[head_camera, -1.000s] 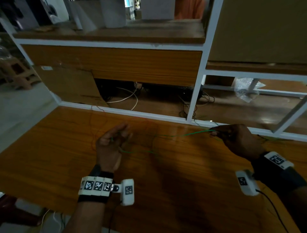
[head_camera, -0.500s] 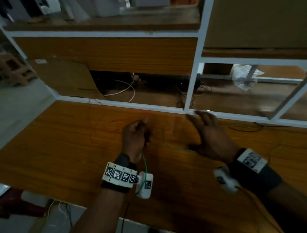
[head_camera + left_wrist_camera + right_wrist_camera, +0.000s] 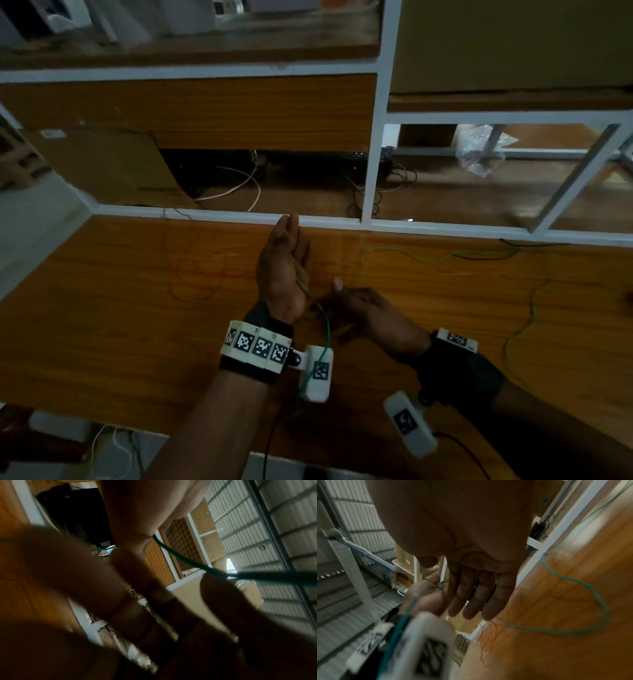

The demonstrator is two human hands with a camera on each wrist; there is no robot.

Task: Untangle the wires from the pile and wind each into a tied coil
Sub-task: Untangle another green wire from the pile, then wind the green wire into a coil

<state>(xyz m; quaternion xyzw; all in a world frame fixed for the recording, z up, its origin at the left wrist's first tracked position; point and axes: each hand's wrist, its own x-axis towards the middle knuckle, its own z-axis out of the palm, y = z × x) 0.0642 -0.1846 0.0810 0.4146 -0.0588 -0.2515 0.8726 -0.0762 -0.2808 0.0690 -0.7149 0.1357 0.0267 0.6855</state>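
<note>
Left hand (image 3: 282, 270) upright, right hand (image 3: 371, 317) outstretched

Left hand (image 3: 282, 274), right hand (image 3: 376, 318) bare; black wrist straps (image 3: 246, 371); white tag blocks (image 3: 257, 346), camera pods (image 3: 310, 387); black cables (image 3: 268, 445).

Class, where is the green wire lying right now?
Head view: held in the left hand at centre, the green wire drapes over that wrist's camera and trails right across the wooden table.

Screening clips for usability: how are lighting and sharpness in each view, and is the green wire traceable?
Head view: dim, fairly sharp, green wire traceable across the table. Left wrist view: dark, heavily blurred, wire readable. Right wrist view: right hand sharp, foreground and edges smeared.
</note>
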